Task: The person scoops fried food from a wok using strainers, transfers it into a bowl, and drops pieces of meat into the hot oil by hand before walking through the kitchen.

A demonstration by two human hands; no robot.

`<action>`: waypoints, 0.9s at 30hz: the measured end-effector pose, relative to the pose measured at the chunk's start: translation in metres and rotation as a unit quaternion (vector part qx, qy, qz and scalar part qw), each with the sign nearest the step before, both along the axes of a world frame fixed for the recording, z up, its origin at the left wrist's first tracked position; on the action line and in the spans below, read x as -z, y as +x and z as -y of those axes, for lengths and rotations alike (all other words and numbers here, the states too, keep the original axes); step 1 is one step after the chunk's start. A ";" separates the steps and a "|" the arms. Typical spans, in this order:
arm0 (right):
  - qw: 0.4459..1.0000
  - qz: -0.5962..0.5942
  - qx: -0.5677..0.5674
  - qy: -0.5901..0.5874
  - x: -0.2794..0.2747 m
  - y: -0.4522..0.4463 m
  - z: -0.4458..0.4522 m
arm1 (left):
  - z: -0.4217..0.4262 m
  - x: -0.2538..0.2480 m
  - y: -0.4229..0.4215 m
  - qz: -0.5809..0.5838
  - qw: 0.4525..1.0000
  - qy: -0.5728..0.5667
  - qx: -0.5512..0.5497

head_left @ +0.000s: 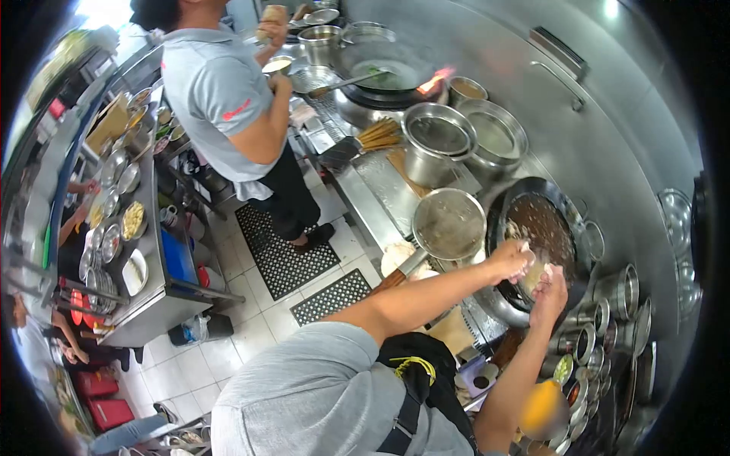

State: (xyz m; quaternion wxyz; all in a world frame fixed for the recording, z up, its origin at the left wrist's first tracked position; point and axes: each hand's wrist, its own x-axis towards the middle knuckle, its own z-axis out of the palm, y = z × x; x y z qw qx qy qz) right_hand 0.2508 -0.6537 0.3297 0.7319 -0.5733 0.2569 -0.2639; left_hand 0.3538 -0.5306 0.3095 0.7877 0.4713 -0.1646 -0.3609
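Note:
Over the near edge of a large wok [544, 220] of dark brown liquid, my left hand [511, 261] and my right hand [549, 295] are close together with fingers pinched. Between them is a pale, translucent, stretched piece [534, 275], too blurred to name; both hands seem to hold it. Some pale bits lie at the wok's left side. A round mesh strainer [450, 223] with a wooden handle rests left of the wok, below my left forearm's far side.
A co-worker [220, 99] stands at a second wok [380, 72] with flame [436, 79] beside it. Metal pots [433, 144] stand between the woks. Ingredient bowls [576, 346] line the right side. A prep table [156, 266] is at the left, black mats [285, 254] on the floor.

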 end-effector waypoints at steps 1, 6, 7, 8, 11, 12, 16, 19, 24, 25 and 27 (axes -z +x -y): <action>1.000 -0.002 -0.012 0.021 -0.010 0.001 -0.008 | 0.000 0.001 -0.002 -0.008 1.000 0.016 -0.009; 0.976 -0.089 -0.077 -0.182 -0.006 0.008 -0.025 | -0.022 -0.024 -0.007 0.005 1.000 0.016 0.005; 0.968 -0.096 -0.089 -0.215 -0.008 0.006 -0.029 | -0.023 -0.024 -0.009 0.043 0.998 0.035 -0.009; 0.962 -0.098 -0.099 -0.236 -0.006 0.006 -0.025 | -0.022 -0.024 -0.010 0.081 0.995 0.054 -0.021; 0.945 -0.080 -0.105 -0.299 0.008 0.005 -0.015 | -0.016 -0.004 -0.005 0.076 0.996 0.051 0.019; 0.940 -0.059 -0.089 -0.323 0.009 0.010 -0.017 | -0.013 -0.003 -0.007 0.066 0.996 0.047 0.041; 0.957 -0.036 -0.127 -0.258 -0.003 0.004 -0.013 | -0.010 0.000 0.004 0.049 0.990 0.048 0.126; 0.949 -0.052 -0.100 -0.293 -0.009 -0.003 -0.010 | -0.013 0.002 0.007 -0.043 0.992 -0.043 0.112; 0.972 -0.024 -0.166 -0.167 0.011 -0.012 0.006 | -0.010 -0.009 0.002 0.131 0.973 0.054 0.184; 0.975 -0.014 -0.127 -0.183 0.020 -0.012 0.007 | -0.012 -0.012 -0.002 0.157 0.970 0.070 0.173; 0.965 -0.061 -0.068 -0.248 0.001 -0.022 -0.003 | -0.011 -0.005 0.004 0.181 0.966 0.097 0.158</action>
